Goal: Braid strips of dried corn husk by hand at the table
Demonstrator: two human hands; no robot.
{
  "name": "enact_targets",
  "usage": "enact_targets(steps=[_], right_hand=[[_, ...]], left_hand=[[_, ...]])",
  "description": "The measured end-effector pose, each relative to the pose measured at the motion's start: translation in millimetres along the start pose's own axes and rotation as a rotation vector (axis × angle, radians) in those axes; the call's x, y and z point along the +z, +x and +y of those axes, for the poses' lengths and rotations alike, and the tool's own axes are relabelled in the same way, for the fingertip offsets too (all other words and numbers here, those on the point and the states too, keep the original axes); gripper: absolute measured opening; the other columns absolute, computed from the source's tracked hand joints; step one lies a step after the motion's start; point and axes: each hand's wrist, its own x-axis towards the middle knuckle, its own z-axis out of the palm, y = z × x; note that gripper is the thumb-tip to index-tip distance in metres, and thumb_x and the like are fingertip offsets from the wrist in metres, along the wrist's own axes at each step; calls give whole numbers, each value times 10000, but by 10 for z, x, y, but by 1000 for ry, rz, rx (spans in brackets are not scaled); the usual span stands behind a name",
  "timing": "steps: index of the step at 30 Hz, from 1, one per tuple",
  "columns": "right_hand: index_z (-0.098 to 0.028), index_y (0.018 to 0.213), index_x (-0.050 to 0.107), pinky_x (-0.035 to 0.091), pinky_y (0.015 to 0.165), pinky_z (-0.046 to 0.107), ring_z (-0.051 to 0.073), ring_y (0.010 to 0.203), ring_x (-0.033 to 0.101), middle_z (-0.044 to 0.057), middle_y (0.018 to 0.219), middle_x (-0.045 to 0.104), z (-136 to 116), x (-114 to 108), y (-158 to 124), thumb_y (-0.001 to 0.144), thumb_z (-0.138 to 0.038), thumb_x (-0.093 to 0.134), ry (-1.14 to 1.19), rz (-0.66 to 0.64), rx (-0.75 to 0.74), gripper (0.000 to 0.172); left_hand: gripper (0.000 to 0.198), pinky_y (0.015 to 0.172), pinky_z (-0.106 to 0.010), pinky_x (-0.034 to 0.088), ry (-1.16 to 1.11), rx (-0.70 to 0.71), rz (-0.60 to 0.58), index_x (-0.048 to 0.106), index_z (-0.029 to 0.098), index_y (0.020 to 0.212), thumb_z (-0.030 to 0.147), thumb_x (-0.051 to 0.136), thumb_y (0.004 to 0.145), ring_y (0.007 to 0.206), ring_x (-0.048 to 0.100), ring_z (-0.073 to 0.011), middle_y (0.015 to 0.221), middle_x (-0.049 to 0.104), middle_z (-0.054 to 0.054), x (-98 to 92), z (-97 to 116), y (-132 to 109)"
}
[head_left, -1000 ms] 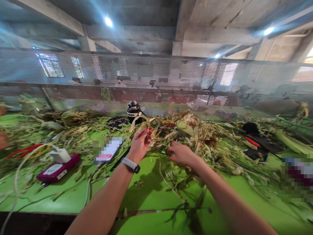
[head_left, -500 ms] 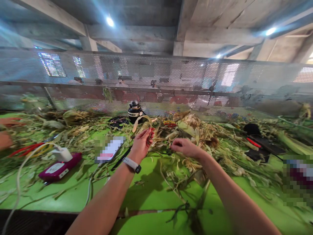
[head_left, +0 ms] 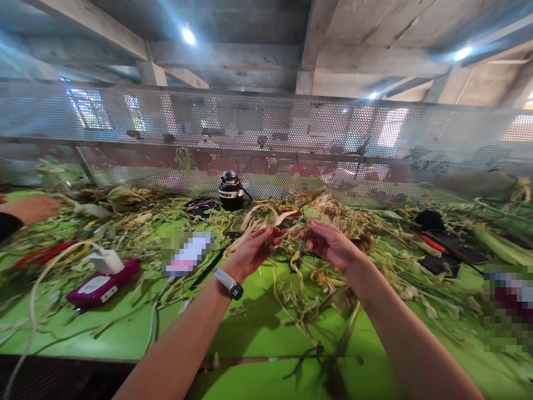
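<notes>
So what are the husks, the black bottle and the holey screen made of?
Husks: dry plant leaf, it seems; dull, papery, curled. Black bottle: plastic or painted metal, can't tell; it shines on top. Perforated screen: probably grey sheet metal, from its many small holes.

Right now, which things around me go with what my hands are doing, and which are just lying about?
In use, it seems:
- pale husk strip, pinched in your left hand
- heap of dry husks, beyond your right hand, whose hold is unclear

Apparently just lying about:
- black bottle
- phone
- purple box bearing a white plug
</notes>
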Motion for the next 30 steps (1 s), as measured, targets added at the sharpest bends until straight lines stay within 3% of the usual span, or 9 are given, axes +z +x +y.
enact_targets(steps=[6, 14, 19, 24, 26, 30], right_hand=[[-161, 740, 550, 496, 514, 148, 61, 521, 604, -9, 682, 666, 86, 15, 39, 768, -237, 642, 84, -29, 9, 123], [-174, 731, 520, 519, 567, 168, 70, 559, 616, -14, 684, 655, 87, 7, 51, 787, -220, 616, 114, -1, 1, 121], [-188, 725, 516, 491, 522, 161, 57, 494, 569, -50, 629, 609, 31, -30, 71, 756, -243, 636, 128, 97, -60, 136], [-187, 785, 551, 359, 380, 148, 23, 395, 459, -48, 697, 616, 25, -10, 52, 734, -346, 642, -228, 187, -145, 190], [-175, 786, 567, 308, 355, 156, 19, 375, 419, -39, 679, 608, 73, 33, 39, 721, -357, 651, -437, 110, -75, 210], [-171, 943, 578, 401, 416, 192, 46, 464, 490, 21, 909, 637, 252, 151, 47, 677, -329, 688, -596, -111, 76, 329]], left_hand=[[106, 471, -144, 474, 74, -189, -117, 666, 121, 815, 123, 695, 714, 619, 654, -107, 875, 703, -79, 52, -162, -66], [172, 389, -133, 375, 194, -184, -228, 663, 127, 725, 217, 773, 629, 591, 636, -108, 802, 694, -57, 23, -179, -91], [128, 366, -105, 344, 154, -171, -231, 665, 100, 707, 159, 758, 643, 552, 606, -78, 769, 689, -65, 47, -135, -97], [47, 360, -52, 363, -107, -82, -45, 652, 112, 749, 74, 666, 724, 532, 575, -29, 785, 670, -39, 20, -63, -29], [62, 368, -37, 377, -165, -76, -13, 640, 116, 771, 62, 639, 743, 550, 582, -23, 802, 659, -33, 11, -49, -10], [63, 359, -32, 382, -225, -116, 11, 621, 117, 790, 62, 592, 779, 542, 580, -19, 795, 645, -26, 27, -52, -17]])
